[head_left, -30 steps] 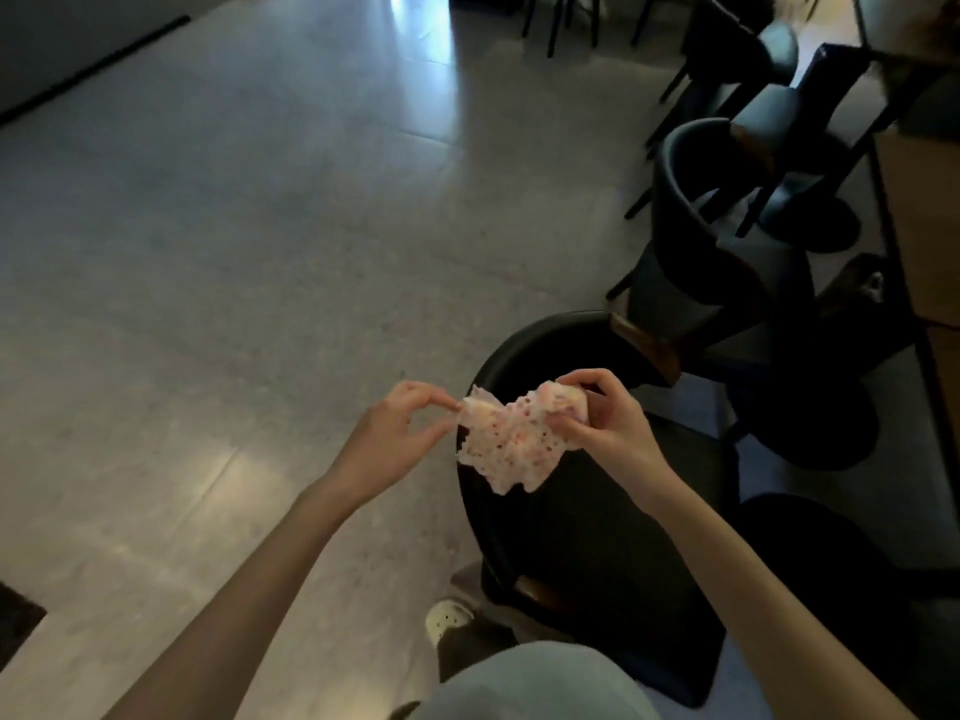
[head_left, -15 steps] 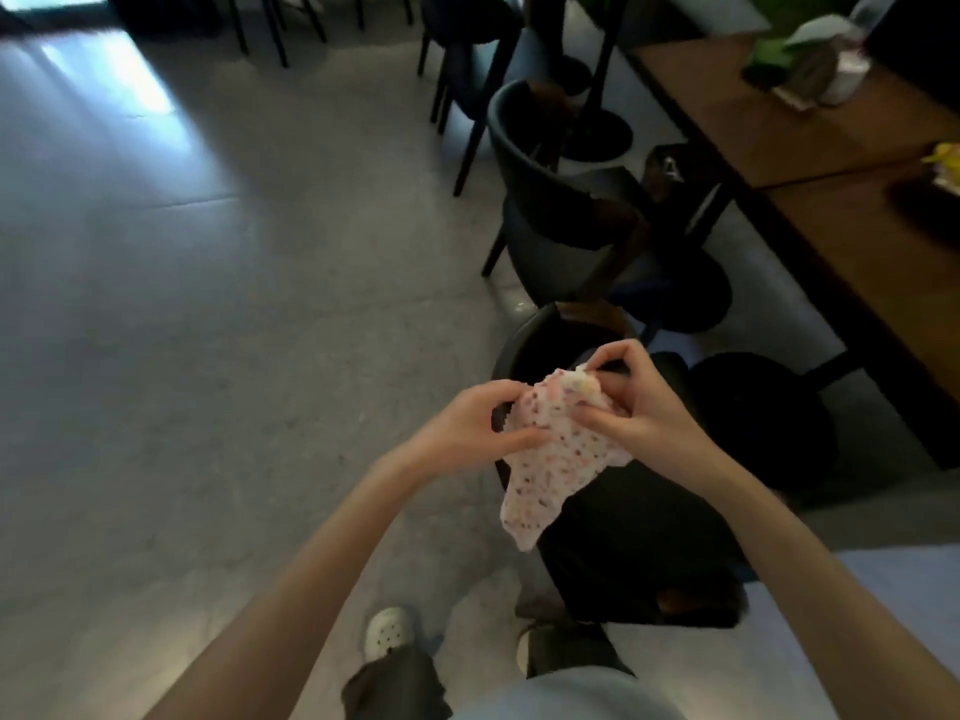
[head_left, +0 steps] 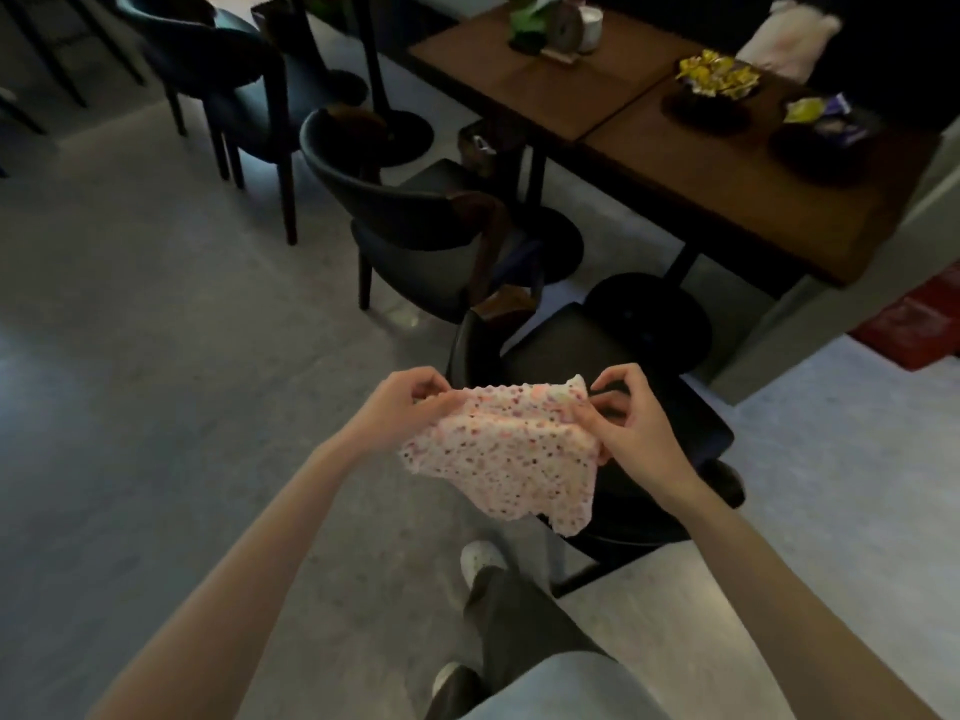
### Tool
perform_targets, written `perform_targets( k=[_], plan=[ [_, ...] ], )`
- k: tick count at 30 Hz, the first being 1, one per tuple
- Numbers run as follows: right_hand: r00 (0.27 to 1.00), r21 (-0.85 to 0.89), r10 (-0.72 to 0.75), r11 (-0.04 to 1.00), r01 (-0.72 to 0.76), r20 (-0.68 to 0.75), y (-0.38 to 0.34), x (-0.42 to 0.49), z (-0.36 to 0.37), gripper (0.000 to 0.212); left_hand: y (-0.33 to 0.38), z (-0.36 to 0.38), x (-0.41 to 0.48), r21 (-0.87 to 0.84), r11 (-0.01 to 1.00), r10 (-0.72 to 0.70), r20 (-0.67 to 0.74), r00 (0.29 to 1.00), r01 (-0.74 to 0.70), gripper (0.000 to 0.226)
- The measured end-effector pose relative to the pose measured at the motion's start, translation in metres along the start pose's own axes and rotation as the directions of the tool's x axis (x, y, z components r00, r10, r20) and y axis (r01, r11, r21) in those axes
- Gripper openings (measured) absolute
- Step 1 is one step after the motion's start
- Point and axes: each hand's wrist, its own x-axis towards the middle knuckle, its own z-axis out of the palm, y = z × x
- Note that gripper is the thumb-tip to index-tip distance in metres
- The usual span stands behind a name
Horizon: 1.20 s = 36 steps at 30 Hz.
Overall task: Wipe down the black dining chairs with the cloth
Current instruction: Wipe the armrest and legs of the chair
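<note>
Pink-speckled cloth [head_left: 509,454] hangs pinched by my left grip [head_left: 405,402] and right grip [head_left: 634,433], over the nearest chair [head_left: 597,350]. I judge wiping not yet begun.

The cloth [head_left: 511,454] hides part of the back of the nearest chair [head_left: 597,350], the farthest chair [head_left: 218,44] is cut off by the top edge, and the pale bundle [head_left: 789,33] beyond the table [head_left: 675,163] is blurred.

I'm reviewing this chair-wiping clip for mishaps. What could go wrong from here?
The left hand and right hand pinch the cloth only at its upper edge; the rest hangs loose and could slip to the floor.
The nearest black chair sits in dim light, so missed patches may go unseen.
Its leg stands near the person's shoe, a possible trip.
</note>
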Motion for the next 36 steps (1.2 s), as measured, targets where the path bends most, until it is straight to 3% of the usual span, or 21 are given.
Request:
perform_targets(
  k=[6, 14, 17, 20, 21, 23, 25, 28, 30, 33, 36],
  plan=[
    [0.995, -0.230, 0.069, 0.970, -0.084, -0.072, 0.026, 0.076, 0.042, 0.014, -0.028, -0.020, 0.079, 0.069, 0.994, -0.080, -0.019, 0.997, 0.081, 0.013],
    [0.943, -0.366, 0.240, 0.877, -0.312, -0.229, 0.073, 0.199, 0.092, 0.025, -0.059, -0.017, 0.186, 0.073, 0.982, -0.170, -0.071, 0.983, 0.175, 0.013],
    [0.918, -0.364, 0.367, 0.843, -0.396, -0.151, 0.081, 0.221, 0.107, 0.033, -0.067, -0.007, 0.209, 0.070, 0.983, -0.165, -0.100, 0.981, 0.172, 0.014],
    [0.873, -0.166, 0.483, 0.867, -0.469, 0.059, 0.085, 0.220, 0.135, 0.064, -0.079, 0.000, 0.220, 0.039, 0.982, -0.178, -0.152, 0.972, 0.186, 0.012],
    [0.870, -0.135, 0.482, 0.873, -0.469, 0.099, 0.086, 0.217, 0.145, 0.073, -0.084, 0.002, 0.221, 0.031, 0.981, -0.183, -0.156, 0.971, 0.190, 0.011],
    [0.866, -0.245, 0.494, 0.851, -0.464, 0.074, 0.089, 0.212, 0.162, 0.080, -0.093, 0.005, 0.222, 0.024, 0.977, -0.209, -0.139, 0.968, 0.214, 0.011],
    [0.882, -0.399, 0.470, 0.802, -0.445, -0.038, 0.091, 0.209, 0.170, 0.076, -0.101, 0.007, 0.223, 0.016, 0.971, -0.237, -0.110, 0.965, 0.240, 0.011],
    [0.915, -0.340, 0.385, 0.850, -0.402, -0.118, 0.093, 0.204, 0.172, 0.064, -0.105, 0.009, 0.222, -0.002, 0.974, -0.225, -0.061, 0.972, 0.225, 0.012],
    [0.933, -0.407, 0.342, 0.841, -0.356, -0.111, 0.093, 0.194, 0.169, 0.060, -0.104, 0.010, 0.222, -0.015, 0.980, -0.198, -0.031, 0.980, 0.197, 0.015],
    [0.939, -0.644, 0.330, 0.697, -0.315, -0.103, 0.095, 0.173, 0.160, 0.055, -0.097, 0.012, 0.217, -0.036, 0.988, -0.150, -0.002, 0.989, 0.150, 0.016],
    [0.934, -0.793, 0.354, 0.556, -0.247, -0.043, 0.095, 0.149, 0.143, 0.045, -0.091, 0.013, 0.211, 0.024, 1.000, 0.002, 0.010, 1.000, -0.002, 0.016]
  ],
)
